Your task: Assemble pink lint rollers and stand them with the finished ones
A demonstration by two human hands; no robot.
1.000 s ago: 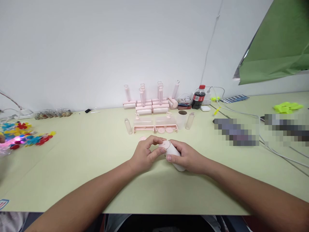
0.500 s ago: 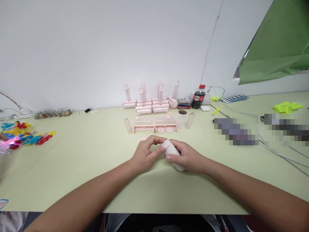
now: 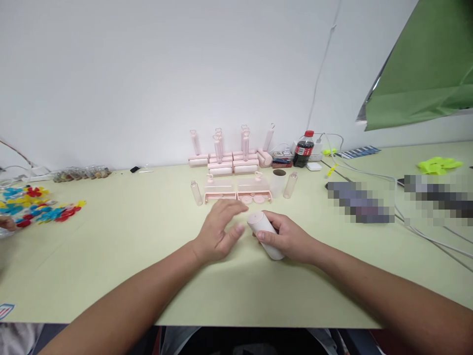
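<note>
My right hand (image 3: 286,236) is wrapped around a white roll (image 3: 269,244), which lies tilted with a pink round cap (image 3: 255,217) at its upper left end. Just left of that cap, my left hand (image 3: 220,230) is empty, thumb and fingers apart, not touching the roll. Beyond the hands stand two pink cases (image 3: 254,186) with clear covers; pink discs (image 3: 258,198) lie in the right one. Clear bottles flank them, a left bottle (image 3: 196,193) and a right bottle (image 3: 290,185). Beside the right bottle is an upright white roll (image 3: 278,186) with a hollow brown core.
Along the wall sit several assembled pink rollers (image 3: 246,165) with upright handles. Right of them are a cola bottle (image 3: 303,149), cables (image 3: 395,192) and a blurred dark object (image 3: 358,202). Colourful flower-shaped pieces (image 3: 40,207) and another person's hand (image 3: 6,223) are far left.
My left hand has let go of the pink cap and drawn back slightly left, its fingers spreading. My right hand keeps its hold on the roll in nearly the same place.
</note>
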